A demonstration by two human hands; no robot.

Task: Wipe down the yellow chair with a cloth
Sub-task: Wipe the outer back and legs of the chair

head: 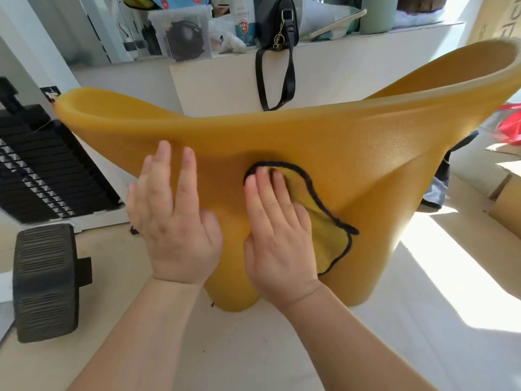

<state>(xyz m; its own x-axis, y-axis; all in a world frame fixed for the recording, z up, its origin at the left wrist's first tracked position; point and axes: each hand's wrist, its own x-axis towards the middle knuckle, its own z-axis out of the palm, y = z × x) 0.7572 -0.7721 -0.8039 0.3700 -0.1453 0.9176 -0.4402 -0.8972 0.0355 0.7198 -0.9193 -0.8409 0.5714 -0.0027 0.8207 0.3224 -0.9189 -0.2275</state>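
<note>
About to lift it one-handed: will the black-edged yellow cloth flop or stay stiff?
Probably floppy: the cloth hugs the yellow chair, its edge wavy. Likely light, since the flat right hand alone pins it there. Released, it may slide down.

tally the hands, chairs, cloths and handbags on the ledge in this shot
hands: 2, left hand and right hand
yellow chair: 1
cloth: 1
black handbag: 1
total: 5
</note>
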